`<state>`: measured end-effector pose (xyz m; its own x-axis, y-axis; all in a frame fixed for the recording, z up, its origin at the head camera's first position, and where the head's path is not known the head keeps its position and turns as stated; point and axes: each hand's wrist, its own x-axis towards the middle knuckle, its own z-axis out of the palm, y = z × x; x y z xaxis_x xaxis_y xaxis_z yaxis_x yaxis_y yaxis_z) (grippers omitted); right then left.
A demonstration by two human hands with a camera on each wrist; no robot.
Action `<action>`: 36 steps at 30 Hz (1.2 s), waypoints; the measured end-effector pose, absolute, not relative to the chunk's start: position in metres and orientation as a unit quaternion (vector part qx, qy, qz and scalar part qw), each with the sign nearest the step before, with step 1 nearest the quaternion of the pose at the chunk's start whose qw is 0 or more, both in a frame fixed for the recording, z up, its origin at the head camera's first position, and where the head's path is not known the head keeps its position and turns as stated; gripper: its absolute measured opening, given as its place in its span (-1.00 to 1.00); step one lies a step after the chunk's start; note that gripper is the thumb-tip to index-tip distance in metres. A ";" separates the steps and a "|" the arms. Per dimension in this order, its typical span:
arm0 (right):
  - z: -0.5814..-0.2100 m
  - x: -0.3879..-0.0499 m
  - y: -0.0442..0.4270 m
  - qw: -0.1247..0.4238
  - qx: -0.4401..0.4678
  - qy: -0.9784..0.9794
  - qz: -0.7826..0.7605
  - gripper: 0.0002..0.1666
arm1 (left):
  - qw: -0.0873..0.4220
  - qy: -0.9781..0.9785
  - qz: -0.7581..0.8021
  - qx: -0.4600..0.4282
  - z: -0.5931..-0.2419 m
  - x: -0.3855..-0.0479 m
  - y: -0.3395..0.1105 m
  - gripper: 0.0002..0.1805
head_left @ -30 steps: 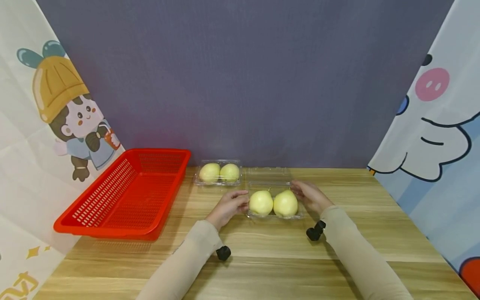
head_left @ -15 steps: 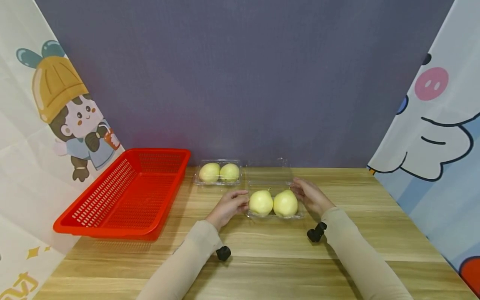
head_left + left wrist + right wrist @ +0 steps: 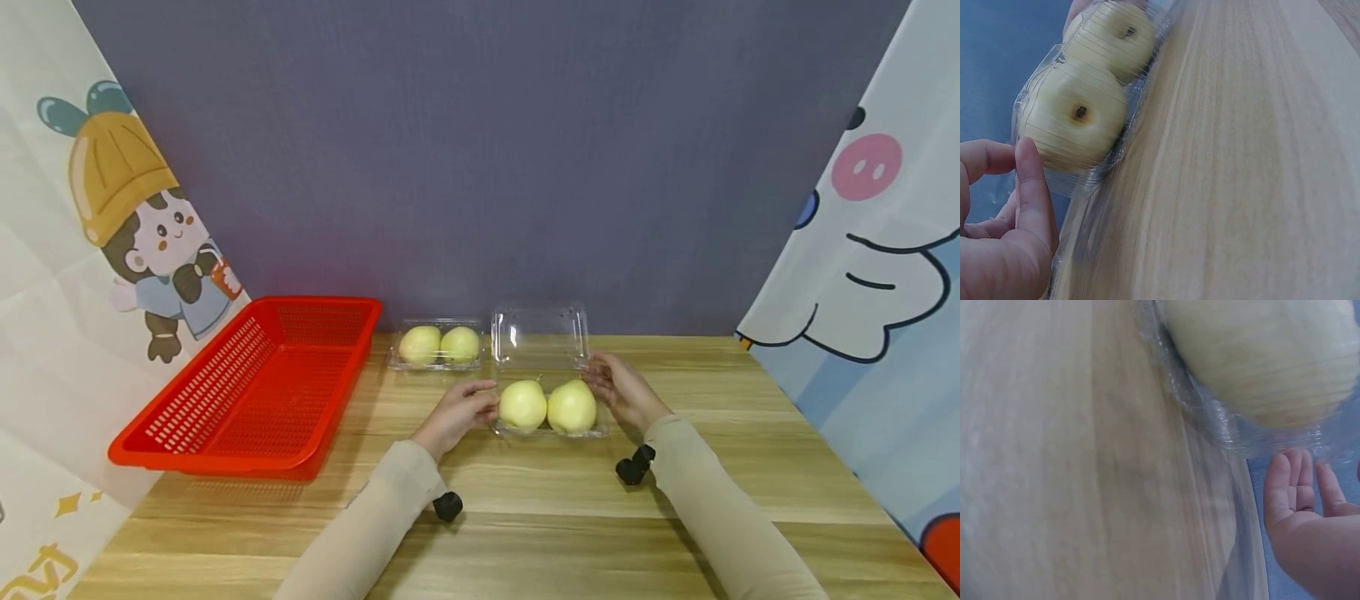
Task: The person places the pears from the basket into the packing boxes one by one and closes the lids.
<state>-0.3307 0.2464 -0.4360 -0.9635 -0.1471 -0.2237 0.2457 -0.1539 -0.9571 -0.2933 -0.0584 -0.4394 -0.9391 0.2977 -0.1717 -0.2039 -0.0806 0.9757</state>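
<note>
A clear plastic clamshell box [image 3: 551,433] on the table holds two pale yellow pears, a left one [image 3: 522,406] and a right one [image 3: 572,407]. Its clear lid [image 3: 540,337] stands raised at the back. My left hand [image 3: 459,414] pinches the box's left wall; the left wrist view has thumb and index finger [image 3: 985,156] meeting there, beside a pear [image 3: 1075,115]. On the other side, my right hand [image 3: 624,390] touches the box near the lid's lower right corner. Its fingers [image 3: 1279,481] look fairly straight in the right wrist view, against the plastic below a pear [image 3: 1266,359].
Behind and to the left sits another clear box [image 3: 435,367] with two pears under its lid. A red plastic basket [image 3: 315,462] with slotted walls occupies the table's left side. The wooden table [image 3: 525,533] ends at a dark backdrop [image 3: 480,167].
The lid of the near box has swung up from lying low at the back to standing raised. My right hand has shifted slightly up and right; my left hand stays in place.
</note>
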 end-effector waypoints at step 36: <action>-0.434 -0.327 0.253 0.102 -0.002 0.609 -0.787 -0.52 | 0.169 0.648 0.743 0.019 -0.437 -0.291 -0.057 -0.52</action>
